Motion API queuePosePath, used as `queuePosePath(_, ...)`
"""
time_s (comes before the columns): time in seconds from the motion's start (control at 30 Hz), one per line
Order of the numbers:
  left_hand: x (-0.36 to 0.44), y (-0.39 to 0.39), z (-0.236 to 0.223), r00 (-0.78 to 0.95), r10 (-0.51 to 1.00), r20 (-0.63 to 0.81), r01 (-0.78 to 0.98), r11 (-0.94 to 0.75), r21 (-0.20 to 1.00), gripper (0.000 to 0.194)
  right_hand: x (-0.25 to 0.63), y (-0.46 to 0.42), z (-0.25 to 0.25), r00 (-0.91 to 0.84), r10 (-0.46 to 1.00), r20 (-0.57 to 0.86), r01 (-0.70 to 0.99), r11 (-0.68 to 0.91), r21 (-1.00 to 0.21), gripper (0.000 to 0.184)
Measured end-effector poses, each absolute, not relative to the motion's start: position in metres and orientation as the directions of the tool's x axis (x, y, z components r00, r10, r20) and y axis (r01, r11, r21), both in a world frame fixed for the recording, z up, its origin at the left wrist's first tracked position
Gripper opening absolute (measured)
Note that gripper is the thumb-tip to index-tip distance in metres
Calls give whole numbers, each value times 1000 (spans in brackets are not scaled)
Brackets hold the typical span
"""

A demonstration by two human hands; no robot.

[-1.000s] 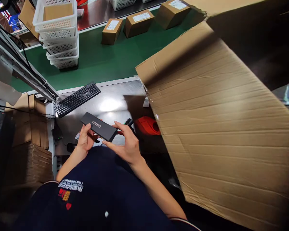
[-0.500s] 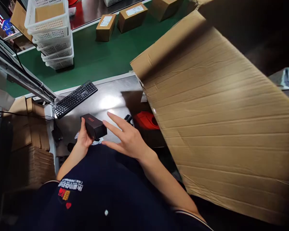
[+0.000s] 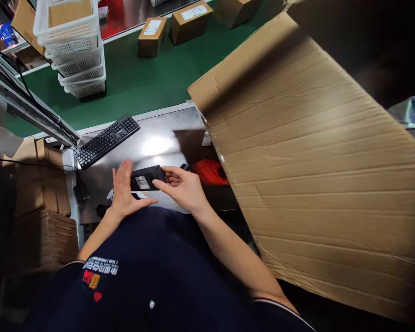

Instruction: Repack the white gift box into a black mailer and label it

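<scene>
A slim black box (image 3: 145, 178) with a white barcode label facing me is held between both hands, just above the steel worktop (image 3: 159, 143). My right hand (image 3: 181, 186) grips the box's right end with curled fingers. My left hand (image 3: 124, 191) rests flat against the box's left end, fingers stretched out and upright. Both hands are close to my body, in front of my dark blue shirt.
A large cardboard flap (image 3: 307, 170) fills the right side. A black keyboard (image 3: 105, 140) lies at the worktop's back left. A red object (image 3: 210, 171) sits by the flap. White baskets (image 3: 74, 50) and small cartons (image 3: 152, 36) stand on the green belt. Flat cardboard is stacked at left (image 3: 41, 230).
The box has been turned so its barcode side faces me. My right hand, open half a second ago, has taken hold of the box; my left hand has opened flat against it.
</scene>
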State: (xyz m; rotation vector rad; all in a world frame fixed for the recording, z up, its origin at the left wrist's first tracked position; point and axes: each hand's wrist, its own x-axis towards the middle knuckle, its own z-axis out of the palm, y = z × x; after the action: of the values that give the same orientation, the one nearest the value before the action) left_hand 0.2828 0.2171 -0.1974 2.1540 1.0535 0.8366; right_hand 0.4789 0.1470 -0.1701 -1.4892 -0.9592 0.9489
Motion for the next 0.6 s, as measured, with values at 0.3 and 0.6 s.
queuePosePath(0.3,286,218,-172,658,658,366,414,-723,553,46,482,136,-173,190,949,-252,-156,-225,-962,66)
queuePosePath(0.6,284,218,-162,736,563,376,369,-799,474,47,482,127,-168,174,944,-281,-124,-262,-957,80)
